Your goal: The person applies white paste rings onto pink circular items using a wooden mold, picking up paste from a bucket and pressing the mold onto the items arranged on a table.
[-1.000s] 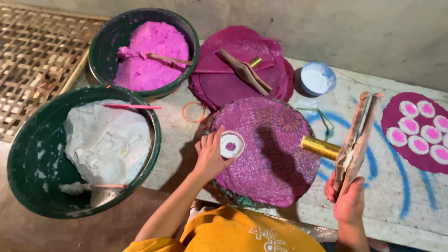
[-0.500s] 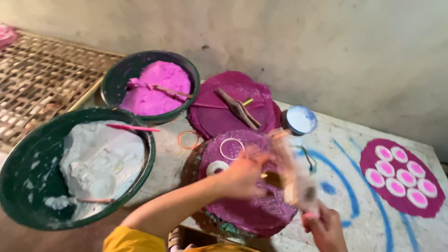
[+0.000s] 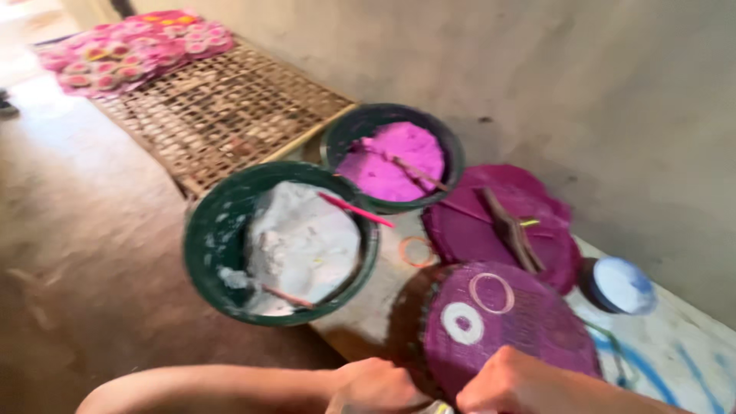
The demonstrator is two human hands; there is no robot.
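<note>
A round purple woven disc (image 3: 529,326) lies on the painted slab in front of me. It carries a flat white round (image 3: 462,323) and a thin ring (image 3: 491,293). My left hand (image 3: 376,387) and my right hand (image 3: 517,379) are both closed into fists at the disc's near edge, side by side, and seem to grip it there. The frame's bottom edge cuts off the fingers, and the view is blurred.
A green basin of white paste (image 3: 280,241) with a pink stick stands left of the disc, and a basin of pink paste (image 3: 391,157) stands behind. A second purple disc (image 3: 475,230) bears wooden sticks. A small blue-white bowl (image 3: 622,285) sits right. A woven rack (image 3: 222,115) stretches away, with pink rounds (image 3: 130,42) at its far end.
The view has swung left and up toward the rack. Both hands have drawn back to the disc's near edge. The sticks in my right hand are out of sight.
</note>
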